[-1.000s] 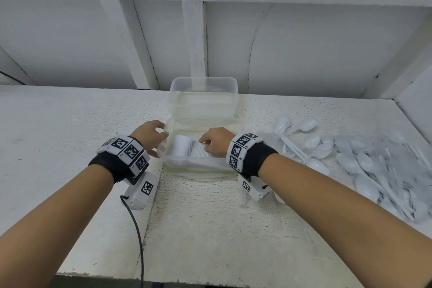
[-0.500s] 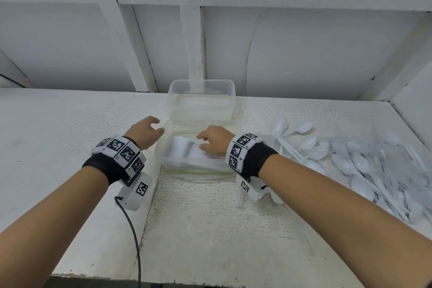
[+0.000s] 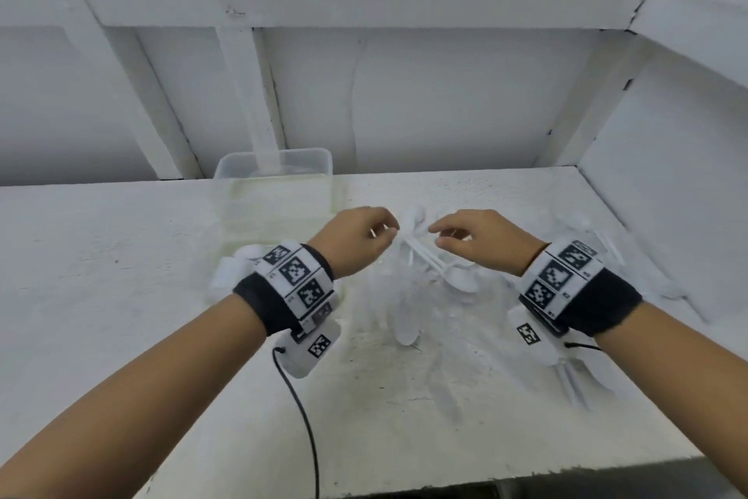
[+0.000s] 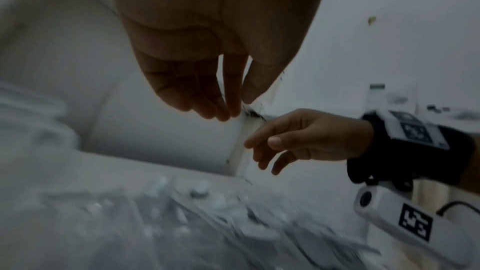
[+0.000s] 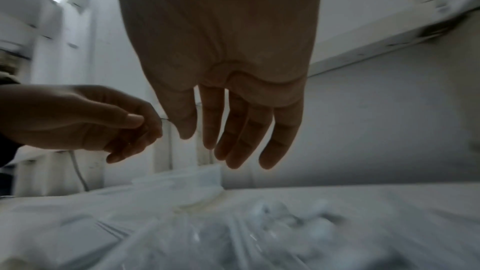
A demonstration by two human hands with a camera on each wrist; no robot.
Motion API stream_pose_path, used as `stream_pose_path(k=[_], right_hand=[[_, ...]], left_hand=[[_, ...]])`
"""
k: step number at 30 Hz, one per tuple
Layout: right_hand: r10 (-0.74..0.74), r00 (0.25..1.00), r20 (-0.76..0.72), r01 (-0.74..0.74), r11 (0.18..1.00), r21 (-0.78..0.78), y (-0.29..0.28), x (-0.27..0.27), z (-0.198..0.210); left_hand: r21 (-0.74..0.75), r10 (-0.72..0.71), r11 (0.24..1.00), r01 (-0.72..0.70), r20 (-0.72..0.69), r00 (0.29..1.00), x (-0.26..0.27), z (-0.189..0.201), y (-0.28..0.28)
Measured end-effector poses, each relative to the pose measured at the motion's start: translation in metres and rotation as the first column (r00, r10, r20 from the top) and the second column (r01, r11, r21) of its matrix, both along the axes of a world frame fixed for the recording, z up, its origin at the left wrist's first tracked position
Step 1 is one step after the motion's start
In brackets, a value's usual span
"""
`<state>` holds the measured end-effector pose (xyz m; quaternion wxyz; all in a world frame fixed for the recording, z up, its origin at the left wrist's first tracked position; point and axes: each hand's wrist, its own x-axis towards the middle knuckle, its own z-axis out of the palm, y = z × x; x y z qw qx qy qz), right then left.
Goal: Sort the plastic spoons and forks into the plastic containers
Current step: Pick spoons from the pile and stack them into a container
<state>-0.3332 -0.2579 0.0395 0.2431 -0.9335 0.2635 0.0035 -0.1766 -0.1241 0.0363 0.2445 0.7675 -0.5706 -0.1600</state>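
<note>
My left hand and right hand hover close together over a pile of white plastic spoons lying in a crumpled clear plastic bag. In the right wrist view the left hand pinches a thin edge of clear film between thumb and index finger. The right hand hangs with fingers relaxed and holds nothing. A clear container stands at the back. A second container sits in front of it, mostly hidden by my left wrist.
The white table ends at a front edge. A white wall closes the right side, and white beams run behind. More spoons lie under my right wrist. A black cable hangs from the left wrist camera.
Both hands left the near container and moved right to the spoon pile. The head view swung right with them. The left hand now pinches the clear bag.
</note>
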Motion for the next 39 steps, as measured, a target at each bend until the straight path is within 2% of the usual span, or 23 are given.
stream_pose_path(k=[3, 7, 9, 12, 14, 16, 17, 19, 21, 23, 27, 31, 34, 37, 39], right_hand=[[-0.076, 0.995, -0.063, 0.077, 0.997, 0.014, -0.013, -0.034, -0.018], [-0.097, 0.985, -0.143, 0.104, 0.994, 0.038, -0.018, -0.058, -0.038], [-0.096, 0.979, -0.181, 0.105, 0.994, 0.039, -0.02, -0.064, -0.046], [-0.113, 0.976, -0.186, 0.121, 0.992, 0.033, -0.023, -0.068, -0.053], [-0.127, 0.978, -0.168, 0.136, 0.99, 0.046, -0.024, -0.069, -0.055], [-0.135, 0.98, -0.144, 0.144, 0.988, 0.056, -0.027, -0.071, -0.055], [-0.139, 0.982, -0.126, 0.148, 0.987, 0.062, -0.028, -0.073, -0.056], [-0.161, 0.984, -0.073, 0.167, 0.983, 0.082, -0.031, -0.075, -0.056], [-0.207, 0.978, 0.004, 0.205, 0.973, 0.103, -0.034, -0.077, -0.054], [-0.21, 0.977, 0.042, 0.207, 0.976, 0.075, -0.037, -0.075, -0.055], [-0.045, 0.992, -0.118, 0.039, 0.998, -0.053, -0.031, -0.059, -0.066], [0.047, 0.924, -0.379, -0.16, 0.949, -0.272, -0.018, -0.042, -0.079], [0.028, 0.896, -0.442, -0.187, 0.928, -0.321, -0.018, -0.034, -0.08], [0.039, 0.869, -0.494, -0.199, 0.94, -0.277, -0.019, -0.032, -0.079], [0.06, 0.879, -0.473, -0.2, 0.947, -0.252, -0.018, -0.032, -0.079]], left_hand=[[0.137, -0.115, 0.984, 0.112, 0.017, 0.993, -0.029, -0.023, -0.03], [0.293, -0.236, 0.935, 0.199, 0.095, 0.967, -0.054, -0.055, -0.061], [0.379, -0.333, 0.894, 0.238, 0.206, 0.92, -0.062, -0.067, -0.073], [0.524, -0.481, 0.814, 0.252, 0.364, 0.797, -0.071, -0.075, -0.086], [0.532, -0.5, 0.814, 0.235, 0.434, 0.75, -0.075, -0.075, -0.089], [0.502, -0.495, 0.829, 0.247, 0.453, 0.742, -0.075, -0.075, -0.088], [0.476, -0.481, 0.839, 0.263, 0.425, 0.767, -0.074, -0.075, -0.087], [0.354, -0.403, 0.889, 0.29, 0.305, 0.863, -0.069, -0.068, -0.081], [0.136, -0.296, 0.951, 0.277, 0.145, 0.944, -0.064, -0.056, -0.077], [-0.036, -0.202, 0.979, 0.201, -0.022, 0.979, -0.061, -0.037, -0.07], [-0.167, -0.065, 0.986, 0.022, -0.256, 0.964, -0.047, -0.009, -0.059], [-0.241, -0.013, 0.966, -0.097, -0.415, 0.91, -0.032, -0.005, -0.051], [-0.23, 0.015, 0.965, -0.128, -0.439, 0.898, -0.031, -0.006, -0.045], [-0.19, 0.038, 0.974, -0.119, -0.384, 0.922, -0.033, -0.01, -0.04], [-0.157, 0.068, 0.979, -0.13, -0.355, 0.932, -0.033, -0.011, -0.038]])
